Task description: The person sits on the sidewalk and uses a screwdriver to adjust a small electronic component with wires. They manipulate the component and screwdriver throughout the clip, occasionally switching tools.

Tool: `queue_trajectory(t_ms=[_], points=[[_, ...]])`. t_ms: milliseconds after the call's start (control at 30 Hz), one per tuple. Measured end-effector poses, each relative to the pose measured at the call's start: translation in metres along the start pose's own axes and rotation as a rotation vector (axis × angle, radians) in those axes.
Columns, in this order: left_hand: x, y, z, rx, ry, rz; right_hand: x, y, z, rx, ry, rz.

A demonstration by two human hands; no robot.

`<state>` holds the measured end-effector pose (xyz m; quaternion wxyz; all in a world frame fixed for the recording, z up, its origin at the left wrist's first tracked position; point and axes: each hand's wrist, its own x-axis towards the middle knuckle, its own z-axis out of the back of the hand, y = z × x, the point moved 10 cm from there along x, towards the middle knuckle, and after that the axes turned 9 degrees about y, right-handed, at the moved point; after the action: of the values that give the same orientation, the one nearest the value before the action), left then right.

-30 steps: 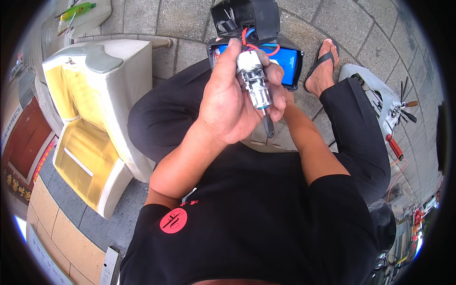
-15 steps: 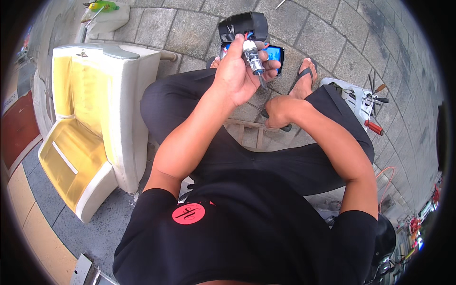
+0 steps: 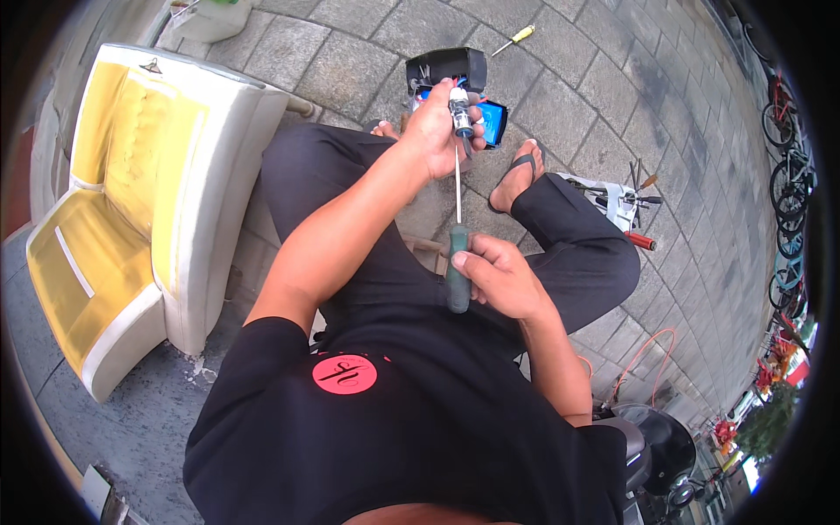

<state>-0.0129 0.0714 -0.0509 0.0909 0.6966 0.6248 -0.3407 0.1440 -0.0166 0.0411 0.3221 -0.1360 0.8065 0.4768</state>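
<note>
My left hand [image 3: 426,138] is closed around a small cylindrical part [image 3: 461,112], white at the far end and silver along its body, with a dark piece at the near end. In my right hand [image 3: 506,278] is a screwdriver [image 3: 458,271] with a dark green handle, gripped between thumb and fingers. Its long thin shaft points away from me, and its tip is at the near end of the part; whether they touch I cannot tell. Just beyond my left hand, an open black case [image 3: 444,68] with wires and a blue panel [image 3: 492,124] lies on the paving.
A yellow and white seat [image 3: 131,201] stands close on my left. Past the black case lies a yellow-handled screwdriver [image 3: 514,39]. Beyond my right knee is a white holder [image 3: 617,206] with several tools, one red-handled. An orange cord [image 3: 643,354] and parked bicycles [image 3: 790,192] are at the right.
My right hand has come nearer to my body, and the screwdriver now points up toward the part in my left hand. The view has shifted, and my right leg has moved inward.
</note>
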Motion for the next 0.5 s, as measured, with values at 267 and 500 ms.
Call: queue_trajectory(t_ms=[267, 500], points=[[0.002, 0.001, 0.0, 0.014, 0.026, -0.002, 0.011, -0.006, 0.006, 0.029, -0.075, -0.004], [0.002, 0.001, 0.001, -0.009, 0.014, 0.015, 0.014, 0.008, 0.002, 0.032, -0.049, 0.019]])
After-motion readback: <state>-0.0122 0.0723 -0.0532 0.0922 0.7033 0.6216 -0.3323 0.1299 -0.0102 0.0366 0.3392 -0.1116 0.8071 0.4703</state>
